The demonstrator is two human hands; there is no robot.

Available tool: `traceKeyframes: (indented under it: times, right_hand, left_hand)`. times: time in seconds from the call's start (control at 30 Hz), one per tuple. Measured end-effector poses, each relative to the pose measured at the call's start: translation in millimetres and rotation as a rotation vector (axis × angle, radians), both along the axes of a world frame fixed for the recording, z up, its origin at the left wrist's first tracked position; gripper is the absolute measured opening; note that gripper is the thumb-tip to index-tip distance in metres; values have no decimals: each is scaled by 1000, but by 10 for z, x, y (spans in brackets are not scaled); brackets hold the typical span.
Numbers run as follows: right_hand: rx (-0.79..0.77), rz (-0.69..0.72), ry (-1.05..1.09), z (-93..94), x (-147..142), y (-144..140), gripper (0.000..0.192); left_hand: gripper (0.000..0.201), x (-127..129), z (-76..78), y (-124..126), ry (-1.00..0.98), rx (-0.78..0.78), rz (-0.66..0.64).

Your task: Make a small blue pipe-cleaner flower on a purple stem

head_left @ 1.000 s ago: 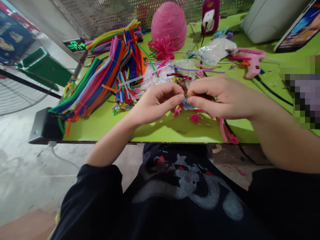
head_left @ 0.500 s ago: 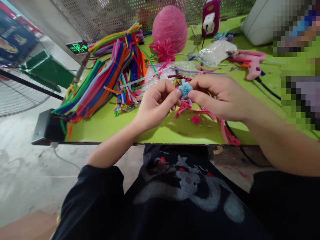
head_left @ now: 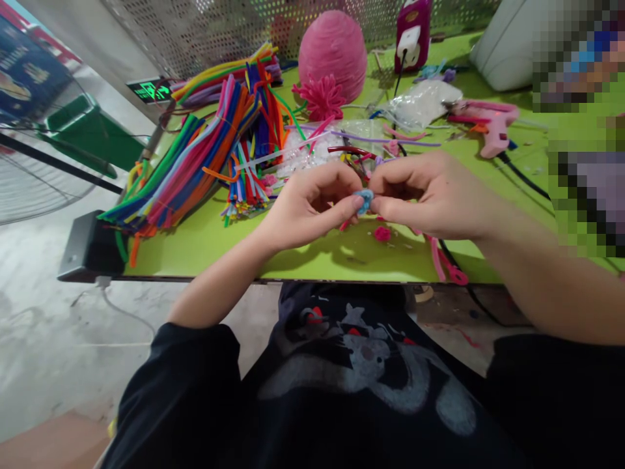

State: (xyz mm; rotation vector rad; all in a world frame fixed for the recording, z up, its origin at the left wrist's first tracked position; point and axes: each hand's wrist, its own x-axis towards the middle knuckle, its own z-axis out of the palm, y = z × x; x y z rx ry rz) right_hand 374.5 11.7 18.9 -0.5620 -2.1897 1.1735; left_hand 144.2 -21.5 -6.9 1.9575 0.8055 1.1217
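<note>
Between my two hands is a small light-blue fuzzy flower shape (head_left: 364, 200), which looks bent from pipe cleaner. My left hand (head_left: 319, 203) pinches its left side between thumb and fingers. On the other side, my right hand (head_left: 424, 195) pinches its right edge. The fingertips cover part of the shape, so its petals do not show clearly. Just below the hands, a small pink-red coil (head_left: 382, 233) lies on the green table (head_left: 317, 264). Pink pipe cleaner pieces (head_left: 439, 260) lie under my right wrist.
Bundles of coloured pipe cleaners (head_left: 195, 166) fill the left side. Behind stand a pink wrapped ball (head_left: 333, 55) and a pink looped flower (head_left: 319, 98). A pink glue gun (head_left: 493, 127) with a black cord lies at the right, beside a clear plastic bag (head_left: 422, 104).
Both hands have moved slightly down toward me with the blue flower shape. It has turned, from its star-like face showing to a narrower, tilted view partly behind the fingertips.
</note>
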Motion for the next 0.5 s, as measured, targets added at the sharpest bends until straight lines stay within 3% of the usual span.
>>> traceKeyframes:
  times: [0.1, 0.27, 0.5]
  right_hand:
    - [-23, -68, 112, -28, -62, -62, 18]
    - [-38, -174, 299, -83, -159, -158, 20]
    - [73, -272, 342, -102, -144, -102, 19]
  left_hand:
    - [46, 45, -70, -16, -80, -127, -16]
    - [54, 127, -196, -37, -164, -177, 50]
    - [49, 225, -116, -105, -305, -286, 68]
